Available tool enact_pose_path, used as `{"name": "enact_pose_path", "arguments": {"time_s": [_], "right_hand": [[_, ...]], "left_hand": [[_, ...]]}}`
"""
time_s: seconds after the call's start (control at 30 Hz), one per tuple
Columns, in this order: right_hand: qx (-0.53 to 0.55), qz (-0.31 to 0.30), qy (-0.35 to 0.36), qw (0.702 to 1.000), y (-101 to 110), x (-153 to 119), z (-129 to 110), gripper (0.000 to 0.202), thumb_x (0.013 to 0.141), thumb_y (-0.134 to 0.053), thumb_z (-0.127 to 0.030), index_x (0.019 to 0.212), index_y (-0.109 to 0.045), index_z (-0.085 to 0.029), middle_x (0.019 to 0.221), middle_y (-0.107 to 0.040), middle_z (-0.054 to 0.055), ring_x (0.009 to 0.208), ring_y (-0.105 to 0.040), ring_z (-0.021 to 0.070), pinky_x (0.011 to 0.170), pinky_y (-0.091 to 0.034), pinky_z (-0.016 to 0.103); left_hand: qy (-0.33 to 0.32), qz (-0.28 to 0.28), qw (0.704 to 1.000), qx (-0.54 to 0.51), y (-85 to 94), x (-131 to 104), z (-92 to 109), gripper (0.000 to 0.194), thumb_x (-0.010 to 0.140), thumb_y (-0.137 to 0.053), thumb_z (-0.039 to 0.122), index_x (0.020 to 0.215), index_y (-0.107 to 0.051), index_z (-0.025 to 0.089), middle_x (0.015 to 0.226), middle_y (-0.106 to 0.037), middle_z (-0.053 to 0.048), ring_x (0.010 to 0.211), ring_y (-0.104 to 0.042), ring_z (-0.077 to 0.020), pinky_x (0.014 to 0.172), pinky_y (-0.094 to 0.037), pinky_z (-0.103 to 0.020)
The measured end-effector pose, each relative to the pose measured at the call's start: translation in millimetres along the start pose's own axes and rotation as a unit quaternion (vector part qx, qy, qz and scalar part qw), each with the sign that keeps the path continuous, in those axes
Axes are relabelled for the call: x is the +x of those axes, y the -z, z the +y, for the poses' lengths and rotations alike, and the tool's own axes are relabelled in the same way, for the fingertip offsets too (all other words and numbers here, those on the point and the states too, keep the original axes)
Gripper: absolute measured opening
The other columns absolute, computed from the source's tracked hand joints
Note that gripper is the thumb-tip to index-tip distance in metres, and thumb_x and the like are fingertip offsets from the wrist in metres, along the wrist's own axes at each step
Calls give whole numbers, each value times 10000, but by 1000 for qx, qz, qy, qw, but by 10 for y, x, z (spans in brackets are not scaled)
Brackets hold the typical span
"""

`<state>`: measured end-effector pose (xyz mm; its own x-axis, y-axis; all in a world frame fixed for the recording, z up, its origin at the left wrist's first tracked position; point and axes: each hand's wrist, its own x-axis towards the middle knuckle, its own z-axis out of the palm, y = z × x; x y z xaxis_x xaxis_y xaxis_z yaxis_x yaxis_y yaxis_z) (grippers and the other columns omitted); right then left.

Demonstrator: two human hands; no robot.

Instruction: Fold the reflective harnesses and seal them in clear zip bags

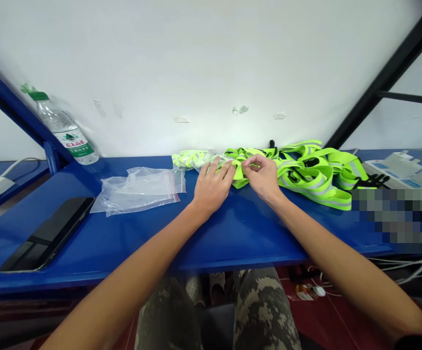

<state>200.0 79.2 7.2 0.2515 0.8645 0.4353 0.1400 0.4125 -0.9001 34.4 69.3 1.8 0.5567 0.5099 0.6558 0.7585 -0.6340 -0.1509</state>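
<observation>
Neon-yellow reflective straps (320, 182) with grey stripes and black buckles lie in a loose heap along the wall. My left hand (214, 183) rests on the heap's left end, fingers bent over a yellow strap beside a clear bag (192, 159) with yellow material inside. Just right of it, my right hand (261, 176) has thumb and forefinger pinched together at the strap's edge; what lies between the fingertips is too small to make out. Flat clear zip bags (141, 187) lie to the left of my left hand.
On the blue table (232, 238), a black phone (48, 236) lies at the left. A water bottle (68, 131) leans by the blue frame. White power strips (396, 170) and cables are at the right; a black post (381, 80) slants up behind.
</observation>
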Motion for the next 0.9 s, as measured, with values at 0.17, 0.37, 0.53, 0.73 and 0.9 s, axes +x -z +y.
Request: {"name": "enact_pose_path", "arguments": {"time_s": [0.17,0.37,0.53,0.73,0.9], "right_hand": [[12,-37,17,999,-42,-62,-81,238,676,-778,-332,668,-574,-209,739,-656,25,678,-664,179,571,-574,305],[15,-70,30,997,-21,-42,-75,223,694,-784,-335,799,-647,-194,814,-702,37,735,-697,177,686,-617,331],[19,-107,20,994,25,29,-33,351,629,-832,-324,924,-714,-177,808,-726,45,774,-707,183,771,-624,352],[24,-104,9,994,-5,53,-57,409,570,-867,-358,899,-713,-170,760,-715,34,704,-695,175,710,-627,342],[-1,-62,30,998,2,31,-90,288,593,-827,-306,794,-666,-177,787,-704,35,694,-672,155,681,-593,302]], "left_hand": [[44,5,999,-14,45,-8,-87,356,978,-444,213,1283,-596,109,1262,-687,-153,1344,-514,-359,1035,-447,-519],[54,34,993,-98,31,2,-143,348,965,-414,139,1273,-565,79,1356,-619,-183,1459,-379,-315,1109,-415,-466],[55,36,992,-111,24,-3,-178,392,985,-369,153,1352,-503,121,1368,-606,-180,1406,-460,-286,1093,-430,-451],[26,27,994,-102,37,-27,-181,333,989,-381,182,1246,-593,175,1387,-587,-163,1392,-470,-298,1092,-430,-481],[-16,62,991,-115,71,-23,-144,318,977,-498,376,1160,-625,149,1328,-627,-159,1404,-460,-312,1105,-429,-464]]}}
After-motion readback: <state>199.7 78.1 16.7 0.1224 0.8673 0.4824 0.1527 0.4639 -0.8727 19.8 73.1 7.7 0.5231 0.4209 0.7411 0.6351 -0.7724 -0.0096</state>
